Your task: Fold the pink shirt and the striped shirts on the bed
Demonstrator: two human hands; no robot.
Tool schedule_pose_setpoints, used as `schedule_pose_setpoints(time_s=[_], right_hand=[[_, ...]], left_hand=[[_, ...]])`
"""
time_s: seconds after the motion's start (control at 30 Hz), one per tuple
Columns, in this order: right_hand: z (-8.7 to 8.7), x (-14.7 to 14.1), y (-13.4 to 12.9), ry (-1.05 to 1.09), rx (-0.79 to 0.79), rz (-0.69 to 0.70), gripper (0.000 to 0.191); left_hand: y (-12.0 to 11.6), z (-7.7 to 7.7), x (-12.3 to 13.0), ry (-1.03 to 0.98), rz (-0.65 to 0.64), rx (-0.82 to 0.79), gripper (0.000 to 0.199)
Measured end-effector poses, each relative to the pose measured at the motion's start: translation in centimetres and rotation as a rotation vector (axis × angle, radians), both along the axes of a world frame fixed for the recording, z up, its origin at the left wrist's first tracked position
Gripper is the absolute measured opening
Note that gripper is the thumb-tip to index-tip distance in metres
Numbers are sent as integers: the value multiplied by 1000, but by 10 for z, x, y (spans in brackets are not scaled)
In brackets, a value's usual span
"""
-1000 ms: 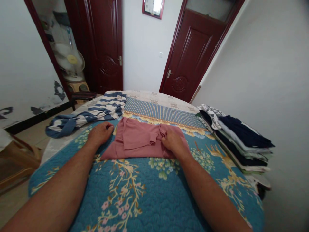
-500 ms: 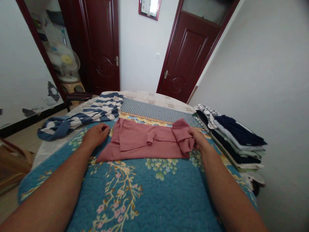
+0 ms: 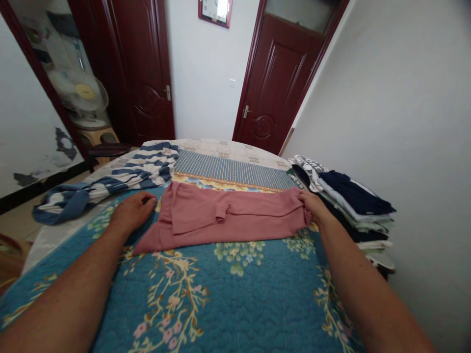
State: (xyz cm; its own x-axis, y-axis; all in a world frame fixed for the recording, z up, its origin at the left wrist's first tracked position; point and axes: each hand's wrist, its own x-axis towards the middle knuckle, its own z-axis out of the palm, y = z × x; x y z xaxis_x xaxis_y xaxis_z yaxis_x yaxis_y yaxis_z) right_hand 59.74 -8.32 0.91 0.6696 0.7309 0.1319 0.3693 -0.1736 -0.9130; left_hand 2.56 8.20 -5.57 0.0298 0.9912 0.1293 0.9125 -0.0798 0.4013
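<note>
A dusty-pink garment of soft, smooth cloth (image 3: pixel 241 225) lies lengthwise, left to right, across the middle of the counter (image 3: pixel 221 145). It rests on a teal quilted cover with a floral pattern (image 3: pixel 253 294). A folded flap covers its left part and ends near the middle in a small turned-up fold; a pointed corner projects at the near left.

The right hand (image 3: pixel 312 205) grips the garment's right end, fingers bent around the edge. The left hand (image 3: pixel 134 212) rests just beside the garment's left end, fingers curled — whether they are fully closed cannot be told from this angle.

At the far left, a blue-and-white striped knit garment (image 3: pixel 143 169) lies crumpled, partly over the white patterned tablecloth (image 3: pixel 198 143). At the right edge stands a stack of folded clothes in white, pale green and dark cloth (image 3: pixel 368 223), with a navy folded garment (image 3: pixel 355 191) on top.

Beyond the counter are two dark red panelled doors (image 3: pixel 136 63) with metal handles. Left of them, a white electric fan with a yellow centre (image 3: pixel 85 91) stands on a yellowish stool (image 3: pixel 105 135) — its blades blurred.
</note>
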Motion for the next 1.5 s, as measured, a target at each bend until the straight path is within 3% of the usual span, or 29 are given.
schedule_pose_setpoints(time_s=[0.17, 0.33, 0.47, 0.7, 1.23, 1.33, 1.43, 1.5], right_hand=[[-4, -39, 17, -366, -99, 175, 44], [-35, -111, 27, -747, -278, 374, 49], [-51, -139, 26, -883, -403, 332, 44], [-45, -134, 21, -912, -392, 325, 35], [-51, -142, 17, -954, -267, 372, 27], [-49, -140, 14, -899, -206, 398, 35], [-48, -128, 12, -827, -130, 273, 46], [-50, -119, 12, -844, -79, 183, 43]], left_hand=[[1, -2, 0, 2, 1, -6, 42], [-2, 1, 1, -4, 0, -14, 44], [-3, 3, 2, -12, -4, -16, 42], [-1, 0, 1, -36, -19, -12, 42], [-7, 7, 4, -26, -5, -45, 46], [-5, 7, 3, -18, -13, -47, 47], [-4, 5, 2, -5, -11, -43, 47], [-3, 3, 1, -2, -12, -43, 47]])
